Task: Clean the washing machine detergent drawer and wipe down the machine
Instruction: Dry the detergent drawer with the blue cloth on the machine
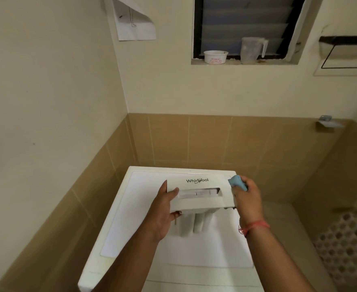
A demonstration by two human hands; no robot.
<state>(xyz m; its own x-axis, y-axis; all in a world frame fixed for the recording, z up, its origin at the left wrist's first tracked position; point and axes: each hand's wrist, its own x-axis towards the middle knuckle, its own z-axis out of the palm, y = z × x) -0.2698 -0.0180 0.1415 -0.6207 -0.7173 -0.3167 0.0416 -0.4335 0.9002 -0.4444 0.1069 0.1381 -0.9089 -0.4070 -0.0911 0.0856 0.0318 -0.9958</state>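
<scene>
**White drawer held above the machine, blue cloth at its corner**

White plastic, the detergent drawer (198,193) is lifted clear over the top of the washing machine (144,207), its front panel facing the camera. The left hand (165,209) grips its left end, thumb on the front face and fingers curled under. The right hand (248,197) pinches a light blue cloth (237,182) against the drawer's upper right corner; how its fingers lie behind the panel is hard to tell. A red thread (255,226) circles the right wrist. Tan tiled walls close in behind and on both sides. On the window ledge above stand a white tub (215,56) and a clear jug (253,49). A curled paper sheet (134,20) hangs on the wall.
</scene>
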